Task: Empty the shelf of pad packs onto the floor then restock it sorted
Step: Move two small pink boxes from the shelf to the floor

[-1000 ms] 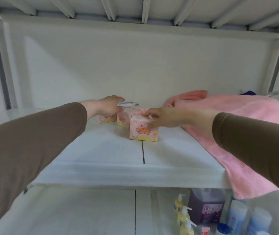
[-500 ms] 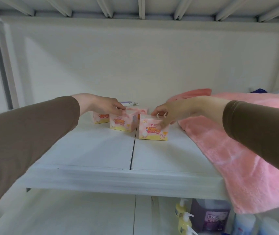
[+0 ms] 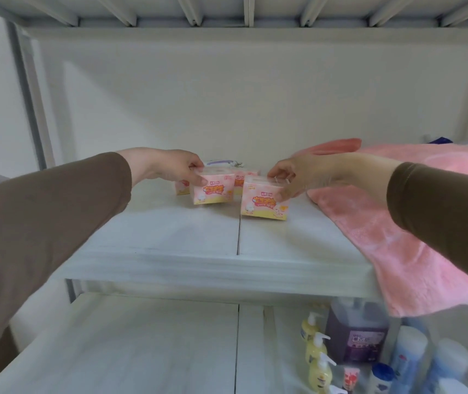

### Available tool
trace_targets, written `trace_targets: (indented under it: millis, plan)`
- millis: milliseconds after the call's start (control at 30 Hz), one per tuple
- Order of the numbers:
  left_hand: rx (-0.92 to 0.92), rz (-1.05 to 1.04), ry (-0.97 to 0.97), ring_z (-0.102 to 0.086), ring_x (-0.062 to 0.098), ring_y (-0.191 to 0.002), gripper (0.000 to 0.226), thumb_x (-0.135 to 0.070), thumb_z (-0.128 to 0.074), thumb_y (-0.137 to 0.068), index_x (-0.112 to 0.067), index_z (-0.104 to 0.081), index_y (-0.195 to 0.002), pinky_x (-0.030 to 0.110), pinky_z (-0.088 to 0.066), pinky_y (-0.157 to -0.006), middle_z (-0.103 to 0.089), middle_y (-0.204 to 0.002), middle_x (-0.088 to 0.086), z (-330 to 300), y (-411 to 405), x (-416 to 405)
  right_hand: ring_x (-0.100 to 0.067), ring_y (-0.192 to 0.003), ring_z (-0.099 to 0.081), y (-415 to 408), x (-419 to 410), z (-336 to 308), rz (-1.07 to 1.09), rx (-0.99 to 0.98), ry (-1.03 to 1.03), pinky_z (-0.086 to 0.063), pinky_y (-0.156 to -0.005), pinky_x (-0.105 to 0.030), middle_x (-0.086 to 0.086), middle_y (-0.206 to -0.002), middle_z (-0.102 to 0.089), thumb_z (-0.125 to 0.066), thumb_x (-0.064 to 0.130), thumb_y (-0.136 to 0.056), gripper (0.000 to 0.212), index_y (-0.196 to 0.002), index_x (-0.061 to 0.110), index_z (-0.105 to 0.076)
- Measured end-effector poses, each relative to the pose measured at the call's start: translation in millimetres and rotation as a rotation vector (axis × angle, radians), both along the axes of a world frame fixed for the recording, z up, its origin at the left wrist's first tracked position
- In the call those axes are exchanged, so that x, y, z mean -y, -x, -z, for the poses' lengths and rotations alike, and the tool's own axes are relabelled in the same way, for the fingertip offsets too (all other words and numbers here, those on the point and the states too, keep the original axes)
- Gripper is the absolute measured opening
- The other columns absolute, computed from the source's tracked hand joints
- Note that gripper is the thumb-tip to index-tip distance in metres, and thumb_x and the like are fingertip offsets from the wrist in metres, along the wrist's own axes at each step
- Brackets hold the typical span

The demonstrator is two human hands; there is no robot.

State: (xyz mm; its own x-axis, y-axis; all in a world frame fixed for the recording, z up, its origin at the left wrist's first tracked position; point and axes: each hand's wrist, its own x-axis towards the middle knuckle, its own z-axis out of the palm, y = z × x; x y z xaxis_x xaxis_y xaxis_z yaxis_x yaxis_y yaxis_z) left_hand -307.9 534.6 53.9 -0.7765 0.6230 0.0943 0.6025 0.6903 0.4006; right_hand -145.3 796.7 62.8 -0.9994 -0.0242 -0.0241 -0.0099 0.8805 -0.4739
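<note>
Head view: left hand (image 3: 170, 167) and right hand (image 3: 309, 177) each grip 1 pad pack (image 3: 212, 190)

Pink pad packs (image 3: 264, 198) upright on white shelf (image 3: 215, 263)

Pad packs (image 3: 212, 190) on upper shelf (image 3: 170, 263): four pink ones visible. Two near ones, one under each hand; two more behind, partly hidden. One pale purple-topped item (image 3: 221, 162) far behind them, kind unclear.
Hands: two, left hand (image 3: 176, 169) and right hand (image 3: 298, 177).
Pink towels (image 3: 414, 251): at least one, right side; possibly second, darker fold at far end.
Lower shelf, right: three yellow pump bottles (image 3: 316, 351), one large purple jug (image 3: 355, 334), several blue-white bottles (image 3: 409, 354), count unclear.
</note>
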Motion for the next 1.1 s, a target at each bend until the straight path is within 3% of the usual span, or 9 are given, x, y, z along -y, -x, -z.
trace_targets:
  millis: [100, 267, 400, 500, 667, 767, 1000, 1100]
  plan:
    - [0.011, 0.037, -0.028, -0.054, 0.025, -0.121, 0.045, -0.029, -0.070, -0.091, -0.011, -0.056, -0.129, 0.031, -0.040, -0.095, -0.059, -0.129, 0.006, -5.1, -17.8, 23.1, -0.008, -0.108, -0.061, -16.6, 17.6, -1.0, 0.000, -0.034, 0.016, -0.050, -0.077, -0.014, 0.005, -0.127, -0.059, -0.081, 0.019, -0.081, 0.062, -0.136, 0.017, -0.052]
    - [0.035, 0.110, -0.077, -0.052, 0.024, -0.124, 0.037, -0.026, -0.068, -0.092, -0.015, -0.059, -0.126, 0.018, -0.039, -0.082, -0.059, -0.129, 0.005, -5.6, -50.6, 69.2, -0.015, -0.113, -0.063, -51.5, 57.7, 2.4, 0.016, -0.100, 0.074, -0.053, -0.094, -0.026, 0.004, -0.124, -0.063, -0.080, 0.017, -0.081, 0.056, -0.133, 0.019, -0.057]
    - [0.066, 0.166, -0.080, -0.055, 0.013, -0.111, 0.034, -0.024, -0.068, -0.093, -0.015, -0.060, -0.125, 0.012, -0.040, -0.081, -0.062, -0.126, 0.003, 1.1, -80.8, 103.6, -0.013, -0.113, -0.063, -81.4, 93.3, 9.5, 0.039, -0.110, 0.084, -0.052, -0.099, -0.032, 0.006, -0.126, -0.063, -0.084, 0.026, -0.076, 0.064, -0.134, 0.022, -0.057]
    - [0.098, 0.194, -0.085, -0.056, 0.009, -0.113, 0.037, -0.023, -0.067, -0.093, -0.019, -0.059, -0.129, 0.009, -0.039, -0.078, -0.063, -0.124, -0.005, 3.9, -105.1, 127.5, -0.014, -0.113, -0.063, -104.8, 118.6, 14.7, 0.031, -0.102, 0.100, -0.052, -0.100, -0.035, 0.006, -0.125, -0.064, -0.085, 0.029, -0.074, 0.065, -0.133, 0.023, -0.058]
    - [0.130, 0.221, -0.075, -0.056, 0.010, -0.120, 0.036, -0.025, -0.070, -0.091, -0.024, -0.062, -0.126, 0.015, -0.039, -0.091, -0.065, -0.123, -0.006, 10.2, -140.0, 167.2, -0.012, -0.111, -0.063, -147.5, 154.9, 20.6, 0.034, -0.108, 0.088, -0.052, -0.097, -0.028, 0.008, -0.122, -0.062, -0.082, 0.024, -0.078, 0.061, -0.133, 0.022, -0.058]
    - [0.144, 0.211, -0.078, -0.057, 0.007, -0.115, 0.038, -0.026, -0.070, -0.090, -0.024, -0.060, -0.127, 0.015, -0.038, -0.089, -0.066, -0.120, -0.007, 18.6, -165.0, 189.7, -0.012, -0.112, -0.061, -170.4, 170.3, 28.5, 0.029, -0.080, 0.085, -0.051, -0.096, -0.026, 0.007, -0.123, -0.059, -0.081, 0.022, -0.079, 0.061, -0.135, 0.021, -0.056]
    - [0.198, 0.171, -0.090, -0.058, 0.002, -0.109, 0.044, -0.025, -0.073, -0.087, -0.024, -0.058, -0.128, 0.020, -0.039, -0.099, -0.066, -0.118, -0.008, 66.0, -223.8, 230.8, -0.006, -0.101, -0.061, -218.2, 194.2, 78.1, 0.015, 0.003, 0.131, -0.047, -0.075, -0.010, 0.011, -0.117, -0.059, -0.079, 0.021, -0.082, 0.054, -0.130, 0.026, -0.055]
    - [0.254, 0.151, -0.069, -0.058, -0.001, -0.105, 0.045, -0.023, -0.074, -0.086, -0.023, -0.058, -0.128, 0.016, -0.040, -0.090, -0.066, -0.116, -0.008, 104.3, -249.9, 241.4, -0.003, -0.098, -0.060, -237.0, 202.7, 113.5, 0.006, 0.052, 0.130, -0.045, -0.070, -0.007, 0.011, -0.117, -0.061, -0.079, 0.021, -0.082, 0.053, -0.130, 0.026, -0.055]
